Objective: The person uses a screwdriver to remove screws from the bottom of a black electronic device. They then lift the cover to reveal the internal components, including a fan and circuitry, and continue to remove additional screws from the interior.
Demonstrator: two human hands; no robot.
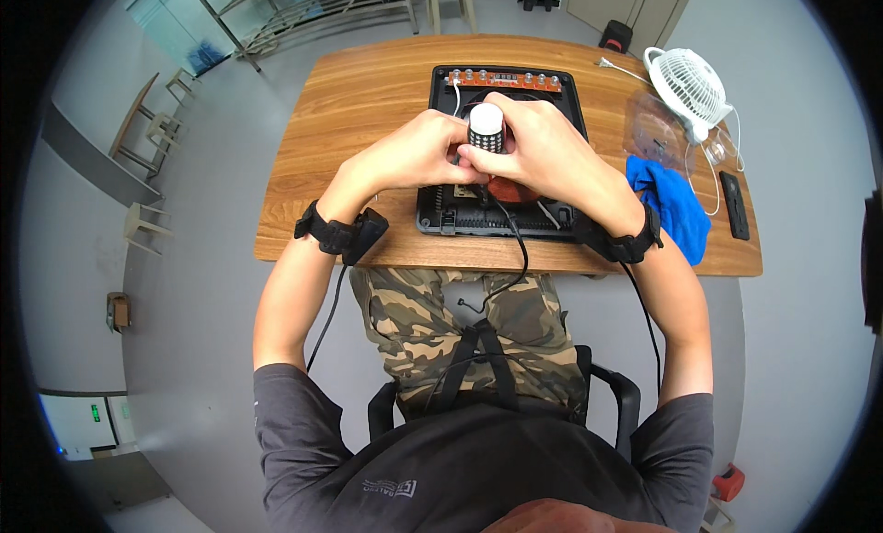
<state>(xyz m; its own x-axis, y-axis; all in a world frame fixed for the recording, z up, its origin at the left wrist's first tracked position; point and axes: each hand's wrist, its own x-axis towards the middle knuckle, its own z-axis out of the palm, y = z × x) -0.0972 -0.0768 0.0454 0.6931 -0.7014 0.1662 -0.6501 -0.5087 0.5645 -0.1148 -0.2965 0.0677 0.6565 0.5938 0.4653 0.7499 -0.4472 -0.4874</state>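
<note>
At the centre of the frame both hands meet over an opened black appliance base (501, 211) lying on the wooden table (368, 101) — the left hand (418, 151) and the right hand (543, 147) are both closed around a small cylindrical tool with a white cap and dotted black grip (487, 128), held upright. Right of them lie a blue cloth (676, 206) and a small white fan (690, 87).

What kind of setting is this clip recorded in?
Probably a plain workroom or office used for electronics repair: a wooden table on grey floor, an opened black appliance with its circuit board exposed, and a small white fan.
</note>
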